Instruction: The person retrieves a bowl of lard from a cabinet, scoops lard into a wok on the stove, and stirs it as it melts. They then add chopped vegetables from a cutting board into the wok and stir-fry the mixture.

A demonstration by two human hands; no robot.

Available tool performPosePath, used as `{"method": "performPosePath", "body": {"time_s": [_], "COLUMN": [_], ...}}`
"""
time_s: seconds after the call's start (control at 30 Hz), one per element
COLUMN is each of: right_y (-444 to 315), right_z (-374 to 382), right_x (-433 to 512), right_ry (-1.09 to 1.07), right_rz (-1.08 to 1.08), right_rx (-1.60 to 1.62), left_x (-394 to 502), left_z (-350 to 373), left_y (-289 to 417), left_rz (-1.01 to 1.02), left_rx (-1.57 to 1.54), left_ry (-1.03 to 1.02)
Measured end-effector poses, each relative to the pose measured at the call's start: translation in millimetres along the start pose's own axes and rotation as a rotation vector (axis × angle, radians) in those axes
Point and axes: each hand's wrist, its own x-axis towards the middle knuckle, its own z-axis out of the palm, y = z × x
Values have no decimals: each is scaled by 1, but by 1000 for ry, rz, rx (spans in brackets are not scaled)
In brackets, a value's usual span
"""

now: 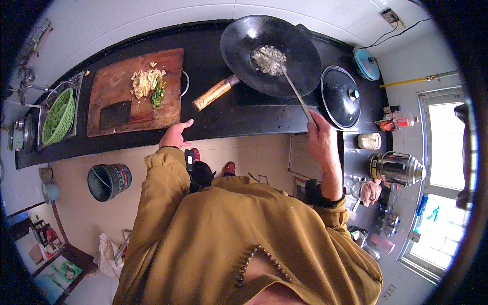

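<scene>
My right hand (321, 138) is closed around the handle of a metal spatula (295, 90), whose head rests in pale, crumbly food (268, 61) in a black wok (236, 49). The wok's wooden handle (214, 93) points down and left. By the counter's front edge, at the lower right corner of a wooden cutting board (114, 84), my left hand (176, 134) holds nothing, its fingers apart. Sliced pale pieces (145, 83) and chopped green and red pieces (157, 95) lie heaped on the board. A dark lid (341, 101) lies right of the wok.
A green basket of leafy greens (58, 117) sits tilted at the sink on the left. Below the counter is a dark bucket (109, 182). On the right stand a lidded blue pot (366, 64), a jar (369, 141) and a metal thermos flask (396, 168).
</scene>
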Motion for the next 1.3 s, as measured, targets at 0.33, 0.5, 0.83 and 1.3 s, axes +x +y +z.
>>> {"method": "performPosePath", "body": {"time_s": [0.33,0.5,0.83,1.3], "right_y": [-24,-17,3,16], "right_z": [-62,-25,36,34], "right_x": [-13,3,62,65], "right_ry": [-134,-166,45,-27], "right_rz": [15,-68,-101,4], "right_rx": [-214,-109,-93,-368], "left_x": [9,10,-8,4], "left_z": [3,2,-1,-3], "left_y": [2,2,-2,-4], "left_rz": [-54,-95,41,40], "left_rx": [17,43,43,17], "left_ry": [57,45,-69,-66]}}
